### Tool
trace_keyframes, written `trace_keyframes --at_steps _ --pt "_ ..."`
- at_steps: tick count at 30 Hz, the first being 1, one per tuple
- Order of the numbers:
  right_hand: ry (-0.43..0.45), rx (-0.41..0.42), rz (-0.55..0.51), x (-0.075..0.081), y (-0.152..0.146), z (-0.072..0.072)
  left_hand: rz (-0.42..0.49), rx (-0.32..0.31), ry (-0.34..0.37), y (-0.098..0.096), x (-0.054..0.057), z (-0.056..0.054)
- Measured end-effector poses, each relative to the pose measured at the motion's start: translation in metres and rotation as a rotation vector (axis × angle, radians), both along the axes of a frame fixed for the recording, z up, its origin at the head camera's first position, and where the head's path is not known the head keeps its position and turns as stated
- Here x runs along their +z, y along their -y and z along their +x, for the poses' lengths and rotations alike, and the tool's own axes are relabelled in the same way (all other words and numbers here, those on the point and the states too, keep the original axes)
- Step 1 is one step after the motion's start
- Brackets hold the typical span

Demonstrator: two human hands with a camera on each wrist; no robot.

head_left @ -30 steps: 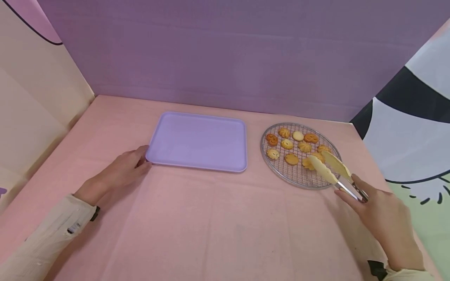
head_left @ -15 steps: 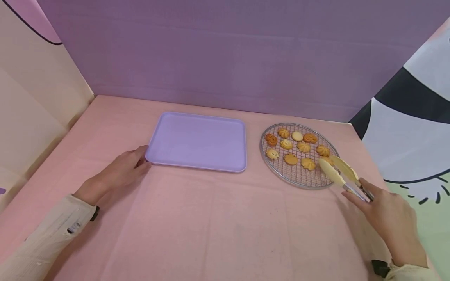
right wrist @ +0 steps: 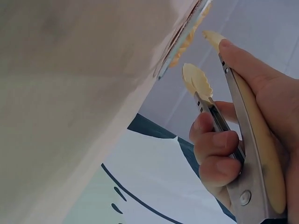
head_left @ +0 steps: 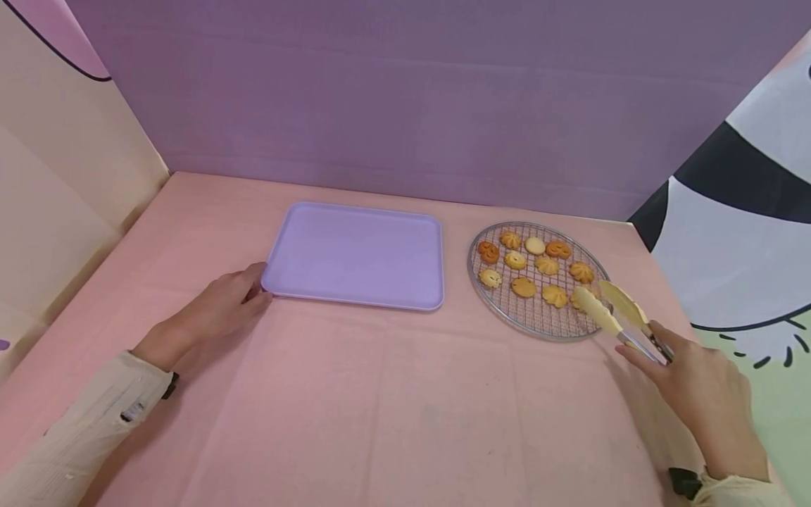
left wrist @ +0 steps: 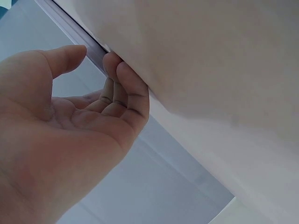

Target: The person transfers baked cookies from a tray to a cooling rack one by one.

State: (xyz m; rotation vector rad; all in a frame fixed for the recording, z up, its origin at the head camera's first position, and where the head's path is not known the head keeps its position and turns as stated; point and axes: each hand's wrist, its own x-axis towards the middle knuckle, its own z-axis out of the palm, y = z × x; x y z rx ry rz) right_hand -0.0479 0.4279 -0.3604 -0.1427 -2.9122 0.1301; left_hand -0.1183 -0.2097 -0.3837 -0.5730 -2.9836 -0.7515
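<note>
The left hand (head_left: 218, 306) holds the near left corner of a lilac rectangular tray (head_left: 355, 257), thumb at the front edge and fingers at the side. In the left wrist view its fingers (left wrist: 133, 91) curl at the tray's edge. The right hand (head_left: 706, 387) grips metal tongs (right wrist: 243, 121) with cream scalloped tips, which stand apart. The tips hang over the near right of a round wire rack (head_left: 532, 324), above a golden cookie (head_left: 576, 301) that they partly hide. Several other cookies lie on the rack, among them a flower-shaped one (head_left: 555, 296) and a pretzel-shaped one (head_left: 488, 252).
Pink cloth (head_left: 380, 394) covers the table, and a purple wall (head_left: 405, 105) stands behind it. A cream panel (head_left: 57, 183) rises on the left. At the right is a printed panel (head_left: 754, 246) with black and white shapes.
The right hand has moved slightly right with the tongs, whose tips shifted from near the flower-shaped cookie to the cookie at the rack's right edge. The left hand stays at the tray corner.
</note>
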Motion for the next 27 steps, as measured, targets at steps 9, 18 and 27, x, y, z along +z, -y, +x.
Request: trace_keyframes --at_steps 9,18,27 --pt "-0.034 0.002 0.015 -0.001 0.002 0.001 0.003 0.002 0.01 0.0 0.002 0.0" --pt "-0.153 0.093 0.038 0.007 0.004 0.0 0.004 -0.004 0.024 0.0 0.002 0.0" --pt "-0.239 0.244 0.059 0.027 0.029 -0.01 0.003 0.0 0.022 0.001 0.003 0.001"
